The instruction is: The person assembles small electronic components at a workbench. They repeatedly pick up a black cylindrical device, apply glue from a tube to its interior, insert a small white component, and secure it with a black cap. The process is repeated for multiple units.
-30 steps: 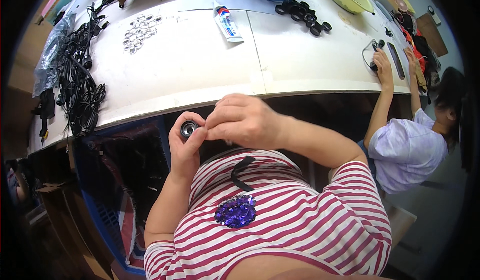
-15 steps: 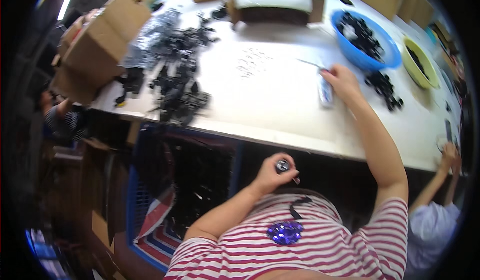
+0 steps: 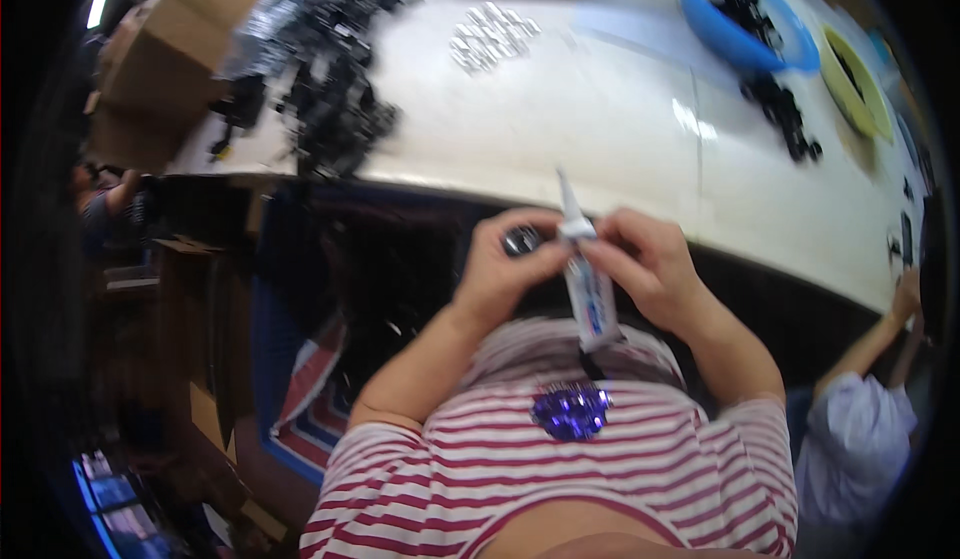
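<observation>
Close above my lap, just off the table's front edge, my two hands meet at a white tube with a long pointed nozzle (image 3: 592, 309). My right hand (image 3: 652, 267) pinches the tube near its neck, the nozzle pointing up and away toward the table. Curled round a small shiny black round part (image 3: 521, 240), my left hand (image 3: 492, 277) also brings its thumb and forefinger against the tube's neck. The fingers hide part of the neck and of the black part.
On the white table (image 3: 620, 129) are a heap of black pieces (image 3: 340, 99), a cluster of small pale pieces (image 3: 490, 37), a blue basin (image 3: 795, 47) and a yellow basin (image 3: 855, 94). A cardboard box (image 3: 170, 64) stands left. Another person's hand (image 3: 907, 294) is at the right.
My right hand has lifted the tube off the table and brought it back to my left hand. The left hand has risen slightly, still holding the black part. The view has shifted nearer.
</observation>
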Available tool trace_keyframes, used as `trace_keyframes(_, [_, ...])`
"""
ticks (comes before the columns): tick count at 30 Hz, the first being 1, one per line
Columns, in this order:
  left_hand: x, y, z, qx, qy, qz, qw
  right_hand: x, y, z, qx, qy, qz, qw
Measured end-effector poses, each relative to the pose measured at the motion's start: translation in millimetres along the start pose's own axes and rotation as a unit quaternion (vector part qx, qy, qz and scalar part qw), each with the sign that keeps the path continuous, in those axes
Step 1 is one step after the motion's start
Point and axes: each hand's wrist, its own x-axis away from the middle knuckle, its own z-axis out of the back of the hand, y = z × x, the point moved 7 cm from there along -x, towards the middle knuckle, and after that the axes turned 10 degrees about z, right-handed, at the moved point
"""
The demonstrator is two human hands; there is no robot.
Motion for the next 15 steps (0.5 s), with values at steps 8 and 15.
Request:
trace_keyframes(8, [12,-11,-9,-0.042,0.012,0.075,0.996,16,1,-9,0.200,0.048,0.130,0.970])
trace_keyframes(15, [16,-18,-4,-0.030,0.010,0.094,0.995,18,9,-20,0.164,0.035,0.103,0.981])
